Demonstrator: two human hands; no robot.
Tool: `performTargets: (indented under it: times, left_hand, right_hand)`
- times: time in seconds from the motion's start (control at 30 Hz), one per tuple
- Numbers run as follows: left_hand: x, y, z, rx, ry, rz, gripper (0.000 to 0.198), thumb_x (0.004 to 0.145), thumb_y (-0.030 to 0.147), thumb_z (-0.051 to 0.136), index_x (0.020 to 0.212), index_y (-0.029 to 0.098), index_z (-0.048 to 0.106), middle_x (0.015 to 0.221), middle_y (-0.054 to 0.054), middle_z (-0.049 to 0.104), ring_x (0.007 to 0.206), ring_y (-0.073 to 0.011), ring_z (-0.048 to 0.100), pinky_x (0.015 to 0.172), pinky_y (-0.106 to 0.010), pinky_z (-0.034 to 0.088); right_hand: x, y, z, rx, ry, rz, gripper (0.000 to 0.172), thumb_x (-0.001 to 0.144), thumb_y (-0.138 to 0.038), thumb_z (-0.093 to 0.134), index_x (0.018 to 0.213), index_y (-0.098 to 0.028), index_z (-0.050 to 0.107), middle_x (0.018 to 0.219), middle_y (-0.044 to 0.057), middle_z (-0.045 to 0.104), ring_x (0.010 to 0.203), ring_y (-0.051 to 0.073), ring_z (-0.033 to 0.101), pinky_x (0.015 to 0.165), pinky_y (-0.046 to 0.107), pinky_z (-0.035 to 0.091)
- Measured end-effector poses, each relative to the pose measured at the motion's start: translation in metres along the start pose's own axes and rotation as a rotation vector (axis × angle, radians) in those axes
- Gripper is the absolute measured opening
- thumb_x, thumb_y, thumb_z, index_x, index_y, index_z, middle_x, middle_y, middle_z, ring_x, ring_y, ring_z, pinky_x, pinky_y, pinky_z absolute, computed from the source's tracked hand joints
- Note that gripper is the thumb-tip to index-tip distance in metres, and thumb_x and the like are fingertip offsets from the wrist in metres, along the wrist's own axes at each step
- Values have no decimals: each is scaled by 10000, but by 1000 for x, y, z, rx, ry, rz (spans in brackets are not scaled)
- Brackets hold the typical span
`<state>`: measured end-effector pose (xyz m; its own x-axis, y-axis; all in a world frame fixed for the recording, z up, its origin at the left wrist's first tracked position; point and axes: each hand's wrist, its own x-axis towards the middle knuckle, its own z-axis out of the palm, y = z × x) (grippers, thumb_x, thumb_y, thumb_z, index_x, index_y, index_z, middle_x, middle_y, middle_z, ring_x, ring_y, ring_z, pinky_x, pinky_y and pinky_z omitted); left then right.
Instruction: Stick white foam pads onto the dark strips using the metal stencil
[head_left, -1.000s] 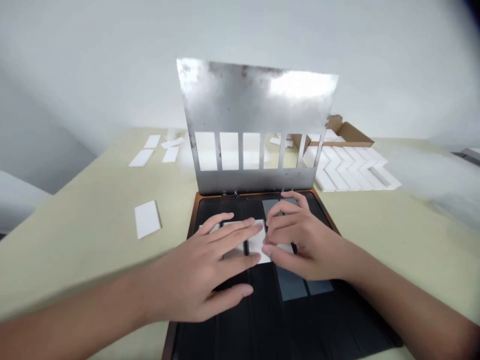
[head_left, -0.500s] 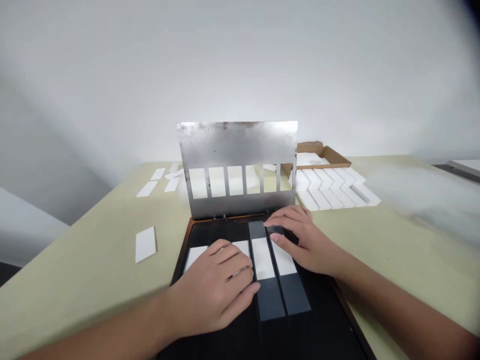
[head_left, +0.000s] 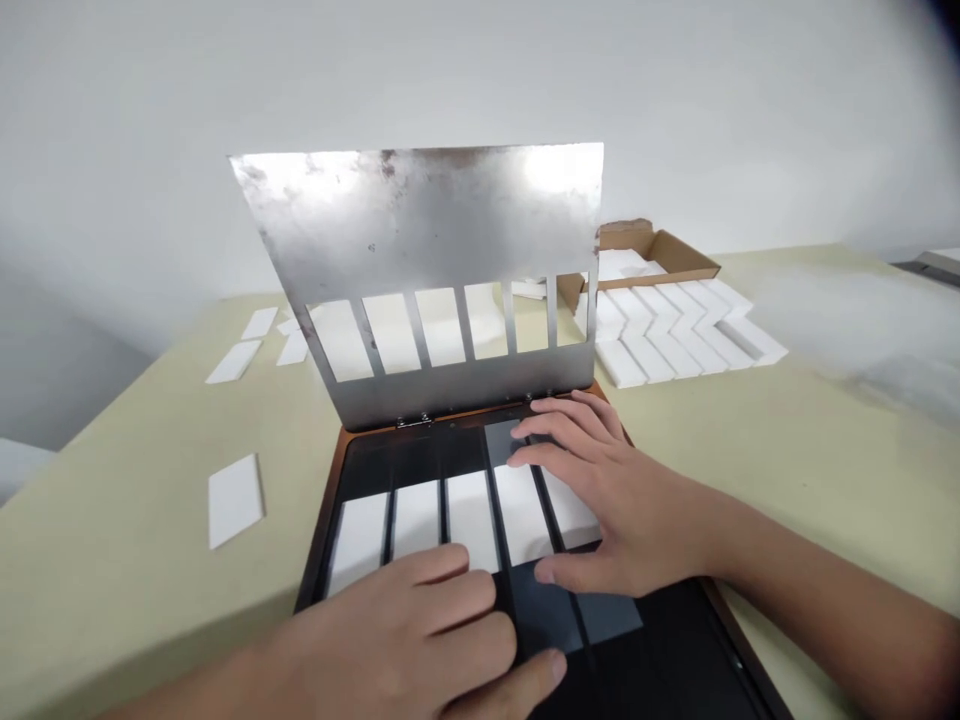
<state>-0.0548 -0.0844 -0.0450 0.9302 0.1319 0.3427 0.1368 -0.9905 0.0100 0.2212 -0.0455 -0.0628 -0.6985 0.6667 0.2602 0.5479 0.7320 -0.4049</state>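
Note:
Several white rectangular tiles [head_left: 471, 520] lie side by side in the slots of a black tray [head_left: 667, 630] with a copper-coloured rim. My left hand [head_left: 405, 630] rests flat across the lower ends of the left tiles, holding nothing. My right hand [head_left: 615, 510] lies with spread fingers on the two rightmost tiles [head_left: 523, 512], touching them without gripping. A scuffed steel stencil plate [head_left: 427, 230] with a row of rectangular slots stands upright, hinged at the tray's far edge.
A loose white tile [head_left: 235, 500] lies left of the tray on a pale yellow-green table [head_left: 112, 590], with several more [head_left: 234, 360] farther back. At the back right, white tiles [head_left: 667, 335] form a herringbone pattern in front of an open cardboard box [head_left: 652, 250].
My left hand has slid toward me, uncovering more of the tiles. My right hand has shifted slightly toward me. The view has tilted down, so the stencil plate looks larger.

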Motion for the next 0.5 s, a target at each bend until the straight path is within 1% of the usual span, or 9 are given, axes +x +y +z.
performTargets:
  times: [0.07, 0.13, 0.2, 0.4, 0.5]
  left_hand:
    - [0, 0, 2, -13, -2, -8, 286, 1010, 326, 729, 1256, 182, 757, 758, 37, 639, 641, -158, 586, 730, -380, 589]
    - [0, 0, 3, -16, -8, -17, 316, 1032, 395, 713, 1250, 171, 753, 775, 25, 658, 689, -171, 618, 744, -382, 582]
    - [1, 1, 3, -12, -9, -11, 330, 1047, 413, 691, 1252, 160, 748, 800, 8, 685, 730, -186, 648, 757, -389, 574]
    - [3, -2, -2, -14, -1, 10, 258, 1069, 323, 645, 1220, 146, 756, 782, -2, 685, 691, -187, 635, 752, -396, 541]
    - [5, -4, -3, -20, -10, 22, 244, 1062, 294, 645, 1215, 139, 755, 778, -4, 674, 665, -181, 615, 713, -391, 530]
  right_hand:
    - [0, 1, 0, -4, 1, -7, 698, 841, -606, 782, 1383, -209, 590, 1507, 151, 553, 1529, 385, 361, 1297, 625, 127]
    - [1, 2, -1, -5, 11, -10, 684, 866, -615, 760, 1388, -207, 590, 1504, 155, 550, 1529, 381, 361, 1291, 614, 145]
    - [2, 2, -1, -6, 15, -10, 666, 896, -616, 733, 1397, -201, 590, 1502, 159, 546, 1526, 368, 363, 1284, 598, 152]
    - [4, 5, -2, 22, 90, -35, 621, 917, -591, 733, 1374, -188, 615, 1457, 168, 564, 1465, 326, 414, 1261, 557, 184]
    - [5, 7, -3, 47, 111, -38, 593, 915, -581, 741, 1354, -201, 623, 1441, 165, 570, 1444, 328, 432, 1253, 563, 201]
